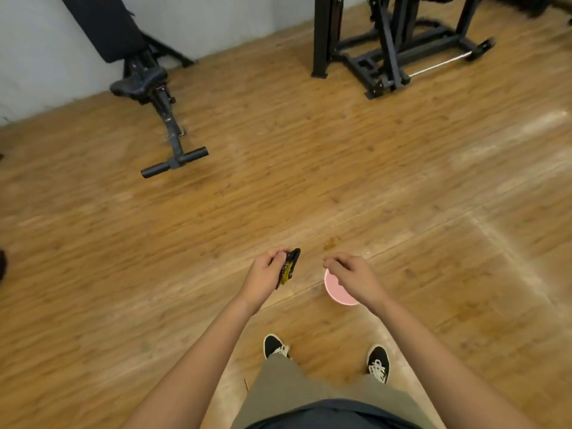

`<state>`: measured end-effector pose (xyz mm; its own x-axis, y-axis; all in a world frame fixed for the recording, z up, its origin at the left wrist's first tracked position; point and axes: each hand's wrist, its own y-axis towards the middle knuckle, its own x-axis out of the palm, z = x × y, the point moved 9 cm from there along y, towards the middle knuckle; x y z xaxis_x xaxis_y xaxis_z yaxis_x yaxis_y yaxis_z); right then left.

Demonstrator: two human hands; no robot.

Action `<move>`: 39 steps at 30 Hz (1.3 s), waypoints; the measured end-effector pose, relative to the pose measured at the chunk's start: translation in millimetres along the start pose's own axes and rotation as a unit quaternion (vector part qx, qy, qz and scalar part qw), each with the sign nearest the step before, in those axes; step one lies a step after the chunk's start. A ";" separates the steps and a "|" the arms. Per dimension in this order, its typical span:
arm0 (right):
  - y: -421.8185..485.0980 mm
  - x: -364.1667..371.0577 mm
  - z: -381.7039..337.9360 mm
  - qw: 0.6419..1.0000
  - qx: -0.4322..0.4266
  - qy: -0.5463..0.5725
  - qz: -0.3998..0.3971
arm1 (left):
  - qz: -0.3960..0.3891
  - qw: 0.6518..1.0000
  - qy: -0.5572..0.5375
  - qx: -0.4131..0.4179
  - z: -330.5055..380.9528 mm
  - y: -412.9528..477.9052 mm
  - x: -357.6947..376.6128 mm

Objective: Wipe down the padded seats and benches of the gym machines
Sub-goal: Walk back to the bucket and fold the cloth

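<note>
My left hand (265, 274) grips a small dark packet with yellow and red print (288, 267) at waist height over the floor. My right hand (349, 275) hovers beside it with loosely curled fingers and nothing visible in them, above a pink round bowl (335, 292) that it partly hides. Whether the hand touches the bowl I cannot tell. A black padded incline bench (111, 26) with a small black seat pad (139, 83) stands at the far left by the wall.
A black steel machine frame (387, 48) stands at the back right, its chrome bar (439, 65) low to the floor. The bench's foot crossbar (175, 162) juts onto the wooden floor (278, 181). My two black shoes (377, 363) show below.
</note>
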<state>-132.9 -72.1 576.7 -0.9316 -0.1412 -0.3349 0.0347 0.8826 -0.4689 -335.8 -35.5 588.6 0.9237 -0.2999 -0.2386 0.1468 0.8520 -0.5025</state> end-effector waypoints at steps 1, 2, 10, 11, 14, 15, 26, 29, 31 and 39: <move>1.0 -7.5 -11.5 1.000 -0.015 0.017 -0.010 | 0.008 0.999 -0.031 0.009 11.5 -1.3 10.9; 1.3 -17.3 -21.3 0.998 -0.031 0.038 -0.025 | 0.022 0.998 -0.059 0.018 21.4 -3.2 24.1; -19.1 -87.2 -65.0 0.980 -0.139 0.127 -0.061 | 0.064 0.984 -0.129 0.109 90.7 -39.6 108.4; -20.4 -94.8 -67.7 0.979 -0.148 0.126 -0.058 | 0.065 0.982 -0.130 0.124 98.8 -44.3 112.5; -28.1 -115.8 -76.5 0.977 -0.178 0.110 -0.050 | 0.098 0.971 -0.141 0.165 117.2 -63.7 114.4; -30.8 -120.0 -79.6 0.976 -0.186 0.105 -0.051 | 0.115 0.967 -0.151 0.170 121.1 -70.1 111.6; -49.8 -140.2 -141.8 0.948 -0.291 0.125 -0.021 | 0.269 0.936 -0.081 0.210 178.7 -104.3 51.5; -56.6 -146.6 -166.8 0.934 -0.344 0.094 -0.017 | 0.299 0.920 -0.022 0.252 200.7 -118.1 37.6; -58.4 -149.8 -179.5 0.929 -0.363 0.065 -0.020 | 0.312 0.907 0.009 0.282 213.1 -127.2 29.6; -64.0 -160.6 -208.6 0.921 -0.389 0.028 -0.013 | 0.253 0.919 -0.070 0.295 233.3 -130.9 8.3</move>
<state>-60.9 -12.4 831.0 -0.9462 -0.1636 -0.2792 -0.2379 0.9366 0.2574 -264.8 -49.4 846.3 0.9568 0.2225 -0.1871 -0.1869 0.9637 0.1907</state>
